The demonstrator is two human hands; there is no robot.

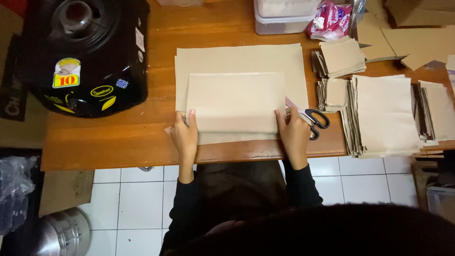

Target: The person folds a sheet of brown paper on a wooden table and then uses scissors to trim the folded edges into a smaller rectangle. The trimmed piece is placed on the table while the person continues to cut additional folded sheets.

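Observation:
A large sheet of brown paper (239, 59) lies on the wooden table (109, 137), with its near part folded up into a smaller flap (234, 102). My left hand (185, 135) presses the flap's lower left corner, thumb on top. My right hand (294, 132) holds the flap's lower right edge. Scissors with black handles (315, 121) lie on the table just right of my right hand, touching the paper's edge.
A black rice cooker (85, 52) stands at the table's far left. Stacks of cut brown paper (384, 114) and smaller pieces (341, 57) fill the right side. A clear plastic container (282, 16) and a pink packet (332, 19) sit at the back. White floor tiles (132, 204) lie below.

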